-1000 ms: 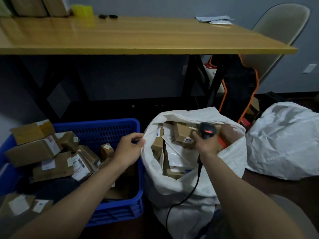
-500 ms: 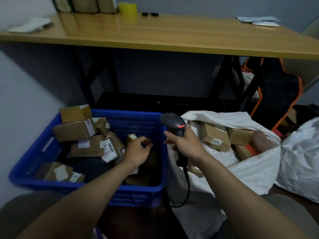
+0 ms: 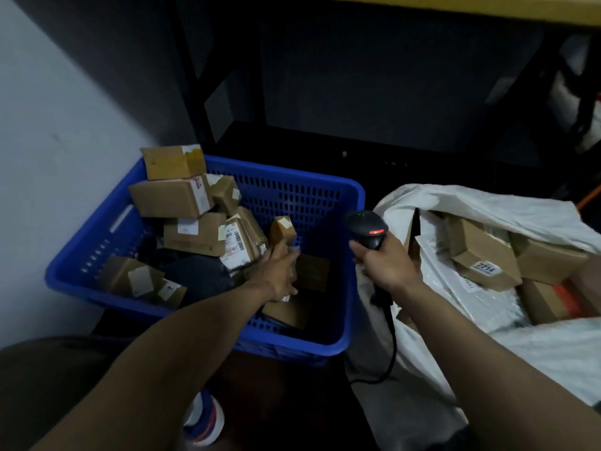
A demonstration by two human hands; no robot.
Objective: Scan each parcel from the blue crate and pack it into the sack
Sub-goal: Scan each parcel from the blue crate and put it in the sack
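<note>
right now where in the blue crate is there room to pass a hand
Free: right half of the blue crate, between the small upright box and the right wall, where the left hand reaches; flat parcels lie low there. Crowded: its left and back-left, piled with boxes, and inside the sack.

bare forearms [image 3: 182,346], dark trousers [image 3: 48,385], white-blue-orange shoe [image 3: 208,421]

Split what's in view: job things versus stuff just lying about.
Job: crate; parcels in it; scanner, gripped by the right hand; left hand, down in the crate; sack; packed boxes inside it.

Lying about: shoe; table; its frame.
</note>
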